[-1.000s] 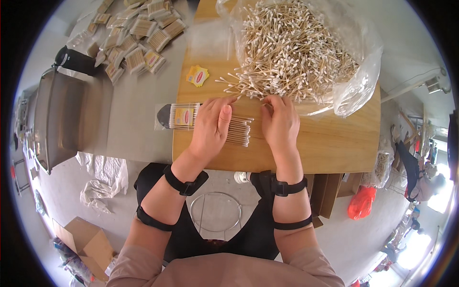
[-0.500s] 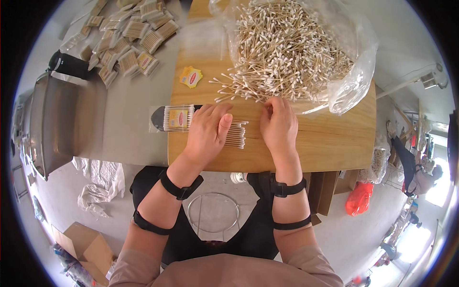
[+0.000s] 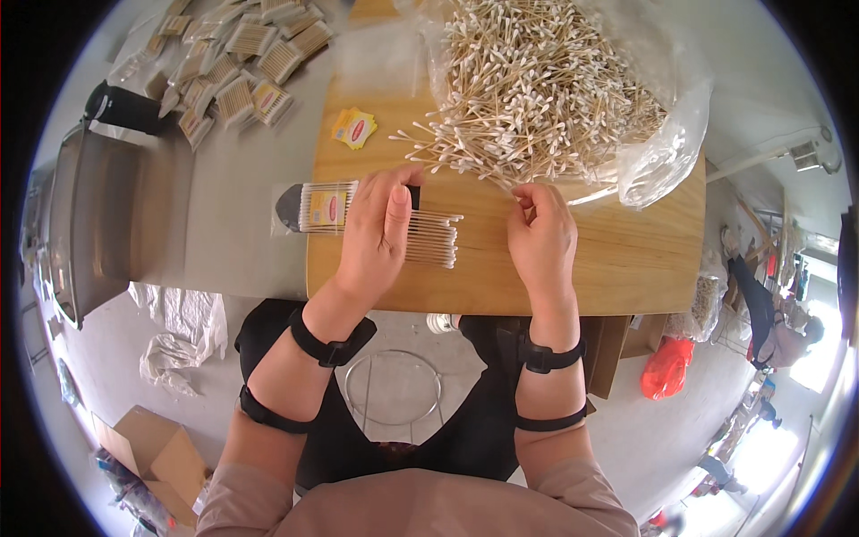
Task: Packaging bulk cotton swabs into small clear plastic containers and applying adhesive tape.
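My left hand (image 3: 371, 228) lies across a row of cotton swabs (image 3: 434, 240), its thumb raised apart from the fingers. The swabs' white tips stick out to its right. Left of that hand, a dark round-ended plate (image 3: 288, 208) sits in a clear plastic sleeve, with swabs and a yellow label card (image 3: 328, 208) on it. My palm hides the middle of the plate. My right hand (image 3: 543, 234) is closed in a pinch at the near edge of a big heap of loose cotton swabs (image 3: 537, 98); what its fingertips hold, if anything, is too small to make out.
A clear plastic bag (image 3: 671, 152) spreads around the heap on the wooden board (image 3: 617, 259). Yellow label cards (image 3: 354, 128) lie left of the heap. Filled swab packs (image 3: 237, 98) pile up at the far left, near a black cylinder (image 3: 125, 107) and a metal basin (image 3: 89, 215).
My right hand has moved slightly right along the heap's edge. My left hand remains over the swab row, its thumb still raised. The whole view has shifted a little.
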`<state>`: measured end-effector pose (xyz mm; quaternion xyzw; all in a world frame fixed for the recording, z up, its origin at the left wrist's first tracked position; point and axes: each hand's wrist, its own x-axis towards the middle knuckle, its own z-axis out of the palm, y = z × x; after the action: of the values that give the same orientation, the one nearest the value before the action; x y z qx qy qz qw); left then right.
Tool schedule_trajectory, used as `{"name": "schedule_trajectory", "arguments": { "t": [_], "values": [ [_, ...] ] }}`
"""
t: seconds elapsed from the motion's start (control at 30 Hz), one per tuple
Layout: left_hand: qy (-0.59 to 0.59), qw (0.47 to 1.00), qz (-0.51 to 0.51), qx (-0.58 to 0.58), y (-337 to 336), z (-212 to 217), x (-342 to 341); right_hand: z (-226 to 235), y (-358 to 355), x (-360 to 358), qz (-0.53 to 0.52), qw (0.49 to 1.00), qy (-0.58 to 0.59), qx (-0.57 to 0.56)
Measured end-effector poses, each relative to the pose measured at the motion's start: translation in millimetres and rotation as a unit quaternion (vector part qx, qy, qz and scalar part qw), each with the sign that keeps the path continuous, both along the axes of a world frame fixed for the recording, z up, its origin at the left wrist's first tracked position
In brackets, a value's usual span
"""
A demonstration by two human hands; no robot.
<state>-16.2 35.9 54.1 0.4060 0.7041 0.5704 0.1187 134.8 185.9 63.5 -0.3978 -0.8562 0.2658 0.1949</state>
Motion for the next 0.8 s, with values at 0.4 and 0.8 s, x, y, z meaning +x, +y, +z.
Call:
{"name": "schedule_trajectory", "arguments": {
  "t": [0.4,0.8],
  "values": [
    [-0.229,0.973,0.006,0.026,-0.9,-1.3,1.3,2.5,13.0,3.0,-0.066,0.995,0.056,0.045],
    [-0.272,0.962,0.001,0.023,0.6,-6.4,2.2,3.5,30.5,20.5,-0.120,0.984,0.058,0.120]
  ]
}}
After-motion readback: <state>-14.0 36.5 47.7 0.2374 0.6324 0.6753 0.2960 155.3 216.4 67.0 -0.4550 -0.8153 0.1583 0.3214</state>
